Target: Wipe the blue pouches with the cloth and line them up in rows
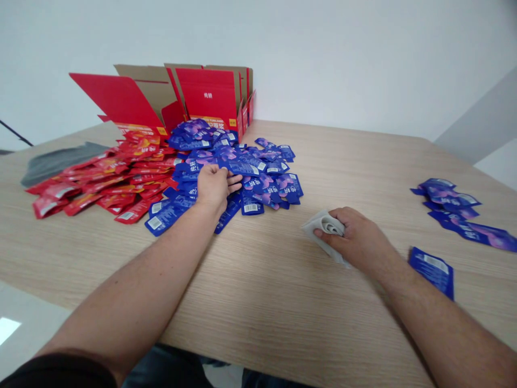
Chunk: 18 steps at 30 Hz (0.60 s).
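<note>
A black sleeve (56,372) is showing nearest the camera, at the root of the left forearm (133,296). The left hand (214,188) is lying open, fingers slightly spread, pressing on a heap of blue sachets (242,170). The right hand (357,237) is curling closed, pinching one pale grey cloth (323,234) well right of that heap. Behind the heap, one opened red carton (205,97) is standing on the wooden table (283,302). Left of it, a heap of red sachets (113,180) and one dark grey fabric piece (60,163) are lying; far right, one lone blue sachet (432,272) and a few others (452,210) are lying
</note>
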Tool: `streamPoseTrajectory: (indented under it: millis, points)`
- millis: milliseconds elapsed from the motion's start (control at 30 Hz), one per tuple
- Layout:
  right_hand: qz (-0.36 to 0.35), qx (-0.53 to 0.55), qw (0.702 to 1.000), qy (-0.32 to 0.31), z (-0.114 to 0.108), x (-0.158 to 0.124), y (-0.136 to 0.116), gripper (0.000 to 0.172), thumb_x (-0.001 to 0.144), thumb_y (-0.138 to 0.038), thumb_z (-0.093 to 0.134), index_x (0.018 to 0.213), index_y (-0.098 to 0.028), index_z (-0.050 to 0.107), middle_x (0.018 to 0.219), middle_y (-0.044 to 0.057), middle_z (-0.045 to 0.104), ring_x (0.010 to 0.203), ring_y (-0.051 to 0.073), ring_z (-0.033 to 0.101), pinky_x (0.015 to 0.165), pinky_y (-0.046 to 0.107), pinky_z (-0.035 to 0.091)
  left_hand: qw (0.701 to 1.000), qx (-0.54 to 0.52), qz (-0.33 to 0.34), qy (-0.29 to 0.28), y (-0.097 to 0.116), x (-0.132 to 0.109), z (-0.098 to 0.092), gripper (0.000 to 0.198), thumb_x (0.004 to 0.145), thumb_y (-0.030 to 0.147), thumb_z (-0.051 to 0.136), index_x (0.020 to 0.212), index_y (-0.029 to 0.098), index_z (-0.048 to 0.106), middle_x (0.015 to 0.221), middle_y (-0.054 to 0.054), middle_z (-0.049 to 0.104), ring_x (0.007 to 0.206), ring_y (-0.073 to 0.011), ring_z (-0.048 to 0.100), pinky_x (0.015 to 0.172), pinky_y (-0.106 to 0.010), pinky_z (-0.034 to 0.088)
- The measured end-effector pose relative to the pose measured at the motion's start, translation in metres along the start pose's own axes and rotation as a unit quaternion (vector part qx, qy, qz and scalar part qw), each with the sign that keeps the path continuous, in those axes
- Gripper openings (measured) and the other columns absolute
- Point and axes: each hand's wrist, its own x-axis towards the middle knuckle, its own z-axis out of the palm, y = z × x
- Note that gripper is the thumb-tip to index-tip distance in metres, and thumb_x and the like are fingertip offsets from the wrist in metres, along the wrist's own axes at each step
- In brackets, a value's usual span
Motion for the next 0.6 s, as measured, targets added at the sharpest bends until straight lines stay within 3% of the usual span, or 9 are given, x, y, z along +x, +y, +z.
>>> streamPoseTrajectory:
  millis: [167,333,600]
  points:
    - [-0.001,0.005,1.0,-0.008,-0.0014,-0.0007,-0.0004,0.024,0.085,-0.049,0.066,0.082,-0.025,0.068,0.084,0.006,0.069,0.082,0.026,0.066,0.074,0.038,0.048,0.999,-0.028,-0.009,0.025,-0.0009,0.0032,0.0007,0.024,0.088,0.005,0.05,0.097,0.025,0.039,0.075,0.006,0.057,0.059,-0.0173,0.074,0.048,-0.026,0.061]
    - [-0.003,0.002,1.0,-0.008,-0.0019,-0.0005,-0.004,0.022,0.085,-0.047,0.067,0.083,-0.025,0.068,0.084,0.006,0.069,0.083,0.026,0.066,0.074,0.037,0.048,0.995,-0.01,0.012,0.1,0.004,0.0019,0.0035,0.031,0.084,0.003,0.05,0.101,0.027,0.037,0.069,0.01,0.048,0.042,-0.0096,0.053,0.041,-0.021,0.052]
    - [-0.01,0.001,1.0,-0.004,-0.0034,-0.0001,-0.0054,0.022,0.085,-0.046,0.067,0.081,-0.024,0.068,0.084,0.006,0.07,0.081,0.025,0.066,0.073,0.036,0.048,0.991,0.011,0.109,0.078,-0.0007,-0.0058,0.0063,0.032,0.082,0.001,0.047,0.097,0.027,0.037,0.067,0.01,0.039,0.04,-0.0075,0.036,0.035,-0.019,0.029]
